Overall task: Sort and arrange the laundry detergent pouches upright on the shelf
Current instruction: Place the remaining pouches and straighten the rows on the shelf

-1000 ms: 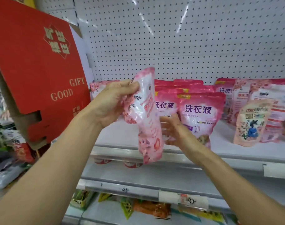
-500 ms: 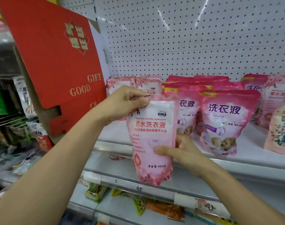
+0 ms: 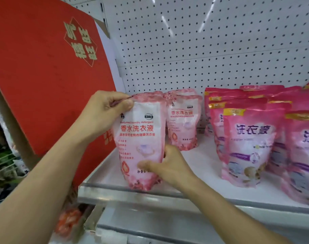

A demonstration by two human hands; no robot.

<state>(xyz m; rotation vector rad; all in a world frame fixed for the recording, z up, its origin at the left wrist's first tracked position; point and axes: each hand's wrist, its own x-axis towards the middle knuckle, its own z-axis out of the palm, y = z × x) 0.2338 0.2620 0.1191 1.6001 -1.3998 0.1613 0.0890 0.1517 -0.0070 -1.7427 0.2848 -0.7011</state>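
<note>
A pale pink detergent pouch (image 3: 140, 138) with red lettering stands upright at the front left of the white shelf (image 3: 199, 161). My left hand (image 3: 104, 113) pinches its top left corner. My right hand (image 3: 169, 166) grips its lower right side, thumb across the front. Behind it stand matching pale pink pouches (image 3: 182, 120). To the right are rows of darker pink pouches (image 3: 250, 143) with purple lettering, all upright.
A large red cardboard gift box (image 3: 44, 76) leans against the shelf's left end. White pegboard (image 3: 203, 41) backs the shelf. A metal shelf lip (image 3: 167, 192) runs along the front, with lower shelves and other goods below and left.
Both hands carried the pale pink pouch up and forward, from in front of the shelf edge onto the shelf's front left. The camera moved closer and to the left.
</note>
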